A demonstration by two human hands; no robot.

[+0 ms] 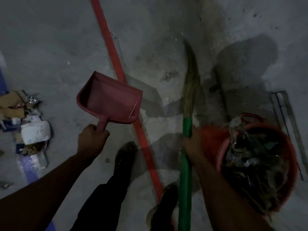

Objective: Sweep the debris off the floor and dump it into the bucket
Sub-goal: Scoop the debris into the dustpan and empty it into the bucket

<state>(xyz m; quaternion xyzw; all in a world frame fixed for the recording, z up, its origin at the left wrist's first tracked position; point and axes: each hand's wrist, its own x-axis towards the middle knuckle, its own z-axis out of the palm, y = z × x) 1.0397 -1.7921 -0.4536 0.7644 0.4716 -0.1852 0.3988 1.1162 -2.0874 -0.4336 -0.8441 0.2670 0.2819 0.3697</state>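
Above the grey floor (pixel 50 39) our left hand (pixel 92 139) grips the empty dustpan (pixel 110 99) level while our right hand (pixel 191 145) grips the broom (pixel 186 147) beside the near-right, debris-filled bucket (pixel 290 157), probably ready for the litter (pixel 25 124) lying far left.

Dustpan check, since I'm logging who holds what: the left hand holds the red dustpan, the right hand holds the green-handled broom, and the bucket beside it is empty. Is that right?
Not quite. The head view shows the bucket is full of debris, not empty. The rest stands: the left hand holds the red dustpan, the right hand the green-handled broom.
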